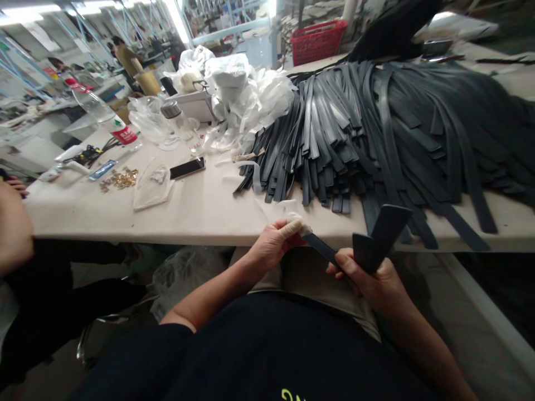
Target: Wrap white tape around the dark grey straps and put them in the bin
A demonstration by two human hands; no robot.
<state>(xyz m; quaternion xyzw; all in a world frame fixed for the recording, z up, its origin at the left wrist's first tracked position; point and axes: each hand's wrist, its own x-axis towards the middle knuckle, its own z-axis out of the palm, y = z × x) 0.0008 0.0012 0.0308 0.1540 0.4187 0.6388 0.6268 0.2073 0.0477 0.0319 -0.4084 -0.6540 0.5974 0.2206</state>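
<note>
My left hand [273,244] is closed, thumb and fingers pinched at the far end of a dark flat strap [321,247]. A pale covering shows on its thumb, and whitish film lies just beyond the fingertips. My right hand [374,281] is wrapped round the same strap nearer my body, and wide dark strap ends [388,228] stick up out of its grip. Both hands are over my lap at the table's front edge. Beyond them a big heap of dark straps [334,139] spreads over the table, several ends hanging toward the edge.
On the pale table [200,217] lie a phone [188,167], a small clear bag [152,186] and brass-coloured metal pieces [125,179]. Farther back are a bottle [121,131], a glass jar [184,128] and crumpled white plastic [263,100]. Another person's arm [14,225] is at left.
</note>
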